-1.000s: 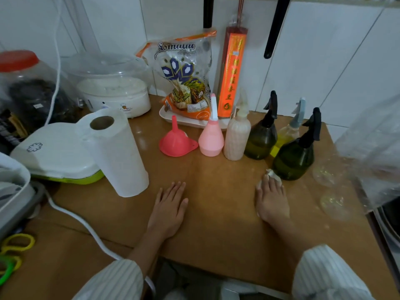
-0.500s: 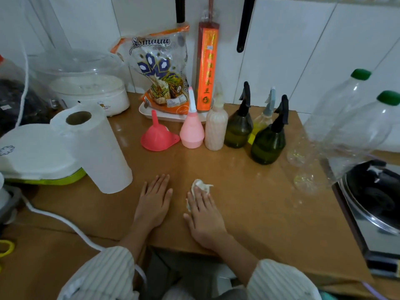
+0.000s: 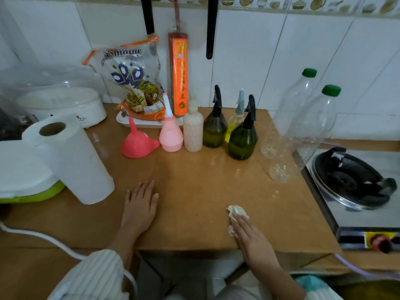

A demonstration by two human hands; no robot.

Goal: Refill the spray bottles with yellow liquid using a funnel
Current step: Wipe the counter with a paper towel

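Two hands lie flat: my left hand (image 3: 140, 204) bare, my right hand (image 3: 249, 237) pressing a rag (image 3: 237, 211). Funnel (image 3: 138, 144) and spray bottles (image 3: 242, 139) stand at twelve o'clock. A paper roll (image 3: 69, 161) crowds ten o'clock.

Pink funnel (image 3: 138, 146), pink squeeze bottle (image 3: 171, 135), two dark-green spray bottles (image 3: 242, 141) with black triggers, clear bottles capped green (image 3: 331, 90), striped white sleeves (image 3: 95, 278), brown table (image 3: 194, 191).

Bare hands; pale ribbed sleeves (image 3: 93, 276), seemingly white with fine stripes
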